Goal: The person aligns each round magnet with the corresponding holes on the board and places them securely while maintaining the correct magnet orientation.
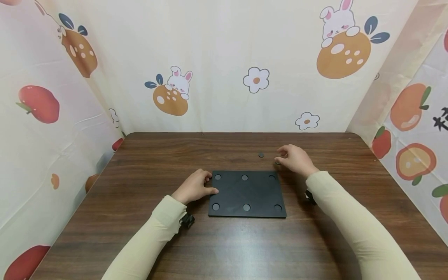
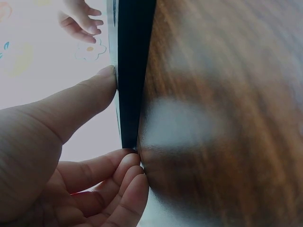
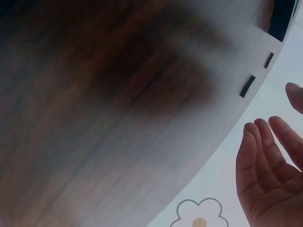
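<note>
A flat black rectangular board (image 1: 252,192) with round recesses lies on the table. Grey rounds show in its left and middle recesses; the two right recesses look dark and hollow. My left hand (image 1: 196,187) grips the left edge, thumb on the top face and curled fingers at the rim, as the left wrist view of the board (image 2: 132,71) shows. Beyond the board lie two small dark discs, one in plain sight (image 1: 261,155). The other disc (image 1: 277,162) is partly hidden under my right hand (image 1: 295,159). In the right wrist view that hand (image 3: 274,184) has its fingers apart, touching neither disc.
The brown wood-grain table (image 1: 241,249) runs back to a printed curtain (image 1: 217,46). More printed curtain hangs along the left and right sides. Each wrist carries a small black device, seen at the left wrist (image 1: 187,220) and right wrist (image 1: 309,197).
</note>
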A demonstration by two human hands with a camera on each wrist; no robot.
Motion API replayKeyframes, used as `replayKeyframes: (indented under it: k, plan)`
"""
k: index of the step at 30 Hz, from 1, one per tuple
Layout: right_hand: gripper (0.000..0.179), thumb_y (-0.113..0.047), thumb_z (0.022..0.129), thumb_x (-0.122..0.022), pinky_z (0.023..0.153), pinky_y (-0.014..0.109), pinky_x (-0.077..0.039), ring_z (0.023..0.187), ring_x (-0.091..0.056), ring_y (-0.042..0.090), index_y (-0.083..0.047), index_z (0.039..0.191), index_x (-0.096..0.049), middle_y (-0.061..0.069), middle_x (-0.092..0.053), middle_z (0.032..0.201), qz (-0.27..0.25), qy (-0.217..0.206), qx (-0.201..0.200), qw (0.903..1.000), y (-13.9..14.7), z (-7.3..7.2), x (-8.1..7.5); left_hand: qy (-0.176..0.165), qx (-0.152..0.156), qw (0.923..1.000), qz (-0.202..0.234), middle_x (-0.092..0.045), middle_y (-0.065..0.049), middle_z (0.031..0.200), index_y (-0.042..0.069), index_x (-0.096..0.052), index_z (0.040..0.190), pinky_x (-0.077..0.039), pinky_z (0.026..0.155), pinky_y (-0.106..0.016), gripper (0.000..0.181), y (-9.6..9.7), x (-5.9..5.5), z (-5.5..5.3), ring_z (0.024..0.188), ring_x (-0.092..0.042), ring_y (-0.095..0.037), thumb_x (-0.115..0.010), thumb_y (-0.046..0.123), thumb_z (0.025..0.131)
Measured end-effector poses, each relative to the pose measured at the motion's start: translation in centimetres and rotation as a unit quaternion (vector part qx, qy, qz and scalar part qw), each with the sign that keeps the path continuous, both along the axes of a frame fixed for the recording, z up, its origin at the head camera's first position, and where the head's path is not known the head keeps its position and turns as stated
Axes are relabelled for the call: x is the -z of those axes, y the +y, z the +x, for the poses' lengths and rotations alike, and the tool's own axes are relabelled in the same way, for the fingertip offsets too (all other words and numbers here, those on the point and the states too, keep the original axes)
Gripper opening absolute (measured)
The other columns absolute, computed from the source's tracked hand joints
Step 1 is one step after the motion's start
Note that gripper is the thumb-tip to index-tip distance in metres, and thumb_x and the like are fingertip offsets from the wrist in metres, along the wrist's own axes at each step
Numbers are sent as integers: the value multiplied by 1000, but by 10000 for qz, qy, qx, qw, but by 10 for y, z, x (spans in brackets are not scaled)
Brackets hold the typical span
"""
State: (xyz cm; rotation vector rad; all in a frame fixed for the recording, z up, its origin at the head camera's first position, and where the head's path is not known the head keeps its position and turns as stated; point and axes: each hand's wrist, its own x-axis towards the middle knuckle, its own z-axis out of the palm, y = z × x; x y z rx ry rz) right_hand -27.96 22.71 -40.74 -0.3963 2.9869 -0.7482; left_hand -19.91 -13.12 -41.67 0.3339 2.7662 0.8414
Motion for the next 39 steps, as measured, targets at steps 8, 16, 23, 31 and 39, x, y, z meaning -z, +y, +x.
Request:
replayKeyframes:
  k: [8,16,23,31,39]
  plan:
    - [43,-27,93,-66,87,52,-51,106,-63,36,0,127,-61,22,-65,118,164,-218,87,9996,4,-7,4,7,18,10000,7,-58,-10,117,0,-58,131,-50,94,-42,62,0,0,0,106,-57,-23,-79,33,83]
    - [37,-24,93,-66,90,53,-50,107,-64,37,1,120,-65,23,-67,117,284,-332,140,9989,7,-12,7,3,9,10000,-8,-58,-10,116,1,-58,131,-50,95,-41,62,0,0,0,106,-57,-23,-79,33,83]
    - [29,-21,91,-67,90,52,-50,104,-65,36,0,110,-69,20,-70,112,336,-331,65,9989,7,-15,8,-13,-17,10000,-17,-58,-10,117,1,-57,132,-50,95,-41,62,0,0,1,108,-57,-23,-79,33,83]
    - [26,-20,91,-67,87,52,-51,100,-65,36,0,106,-73,19,-71,109,420,-338,25,9985,5,-13,6,-30,-13,10000,-10,-58,-10,117,0,-57,132,-50,95,-41,63,0,0,0,107,-57,-23,-79,33,83]
    - [25,-22,91,-67,85,50,-51,97,-66,33,-1,104,-74,18,-72,107,480,-393,54,9981,6,-14,6,-14,-4,10000,-4,-58,-10,117,0,-58,132,-50,95,-41,62,0,0,0,108,-58,-23,-79,32,83]
